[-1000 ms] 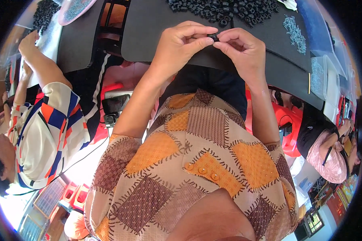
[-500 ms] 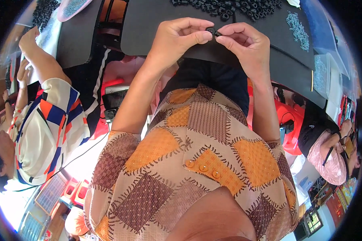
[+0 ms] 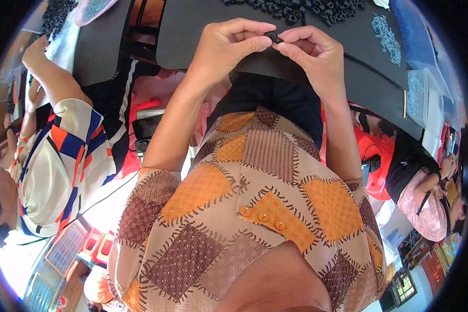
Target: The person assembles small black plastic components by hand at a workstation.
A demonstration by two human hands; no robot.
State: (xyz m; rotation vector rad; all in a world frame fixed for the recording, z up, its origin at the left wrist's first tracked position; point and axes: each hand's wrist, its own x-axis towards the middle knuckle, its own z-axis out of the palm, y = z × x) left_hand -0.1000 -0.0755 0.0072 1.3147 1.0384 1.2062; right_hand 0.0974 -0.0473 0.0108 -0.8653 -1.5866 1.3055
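Black piece point(image 3: 271, 36) shows more fully between two hands

Both the left hand point(image 3: 224, 48) and the right hand point(image 3: 317, 56) pinch it at their fingertips, close together above the table point(image 3: 179, 49), just inside its near edge. A second ago the fingers hid more of it; now a rounded part shows on the left side — and a narrower bit toward the right. That suggests fine, two-handed handling, though whether it is one part or two cannot be told. Black parts point(image 3: 325, 11) lie heaped farther from the near edge; blue bits point(image 3: 386, 40) lie toward the right edge.
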